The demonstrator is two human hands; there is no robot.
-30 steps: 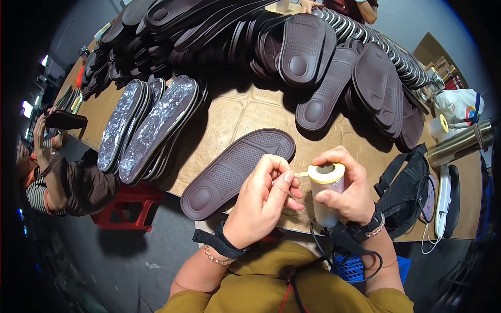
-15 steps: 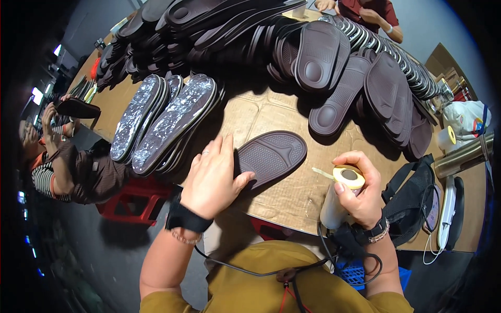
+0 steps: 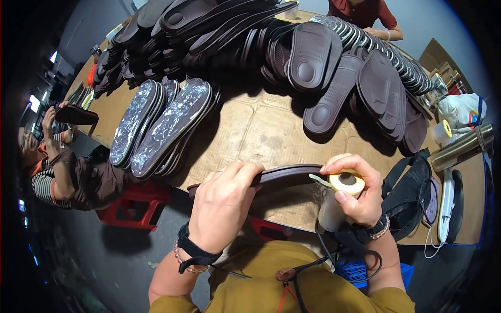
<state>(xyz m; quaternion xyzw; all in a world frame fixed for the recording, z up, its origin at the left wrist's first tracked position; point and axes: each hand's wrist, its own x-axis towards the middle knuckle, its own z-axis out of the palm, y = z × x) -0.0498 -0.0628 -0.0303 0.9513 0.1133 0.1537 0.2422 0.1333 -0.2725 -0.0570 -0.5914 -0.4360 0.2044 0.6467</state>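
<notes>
A dark brown shoe sole (image 3: 290,174) is tipped up on its edge above the cardboard. My left hand (image 3: 222,195) is closed around its left part, fingers over the upper rim. In my right hand (image 3: 362,190) is a roll of clear film (image 3: 330,211) with a pale yellow ring at its upper end, gripped between thumb and fingers. A short pale strip sticks out from the roll towards the sole. My right fingertips lie right by the sole's right end; whether they press on it I cannot tell.
Soles wrapped in shiny film (image 3: 172,122) lie left on the cardboard (image 3: 242,125). Brown soles (image 3: 313,57) pile up behind. At right are a black bag (image 3: 409,201), a steel flask (image 3: 464,148) and a power strip (image 3: 447,206). Co-workers sit left and at the far side.
The sole lay flat beside my open left hand; now that hand grips it and has tipped it on edge, near the roll. My right hand still holds the roll.
</notes>
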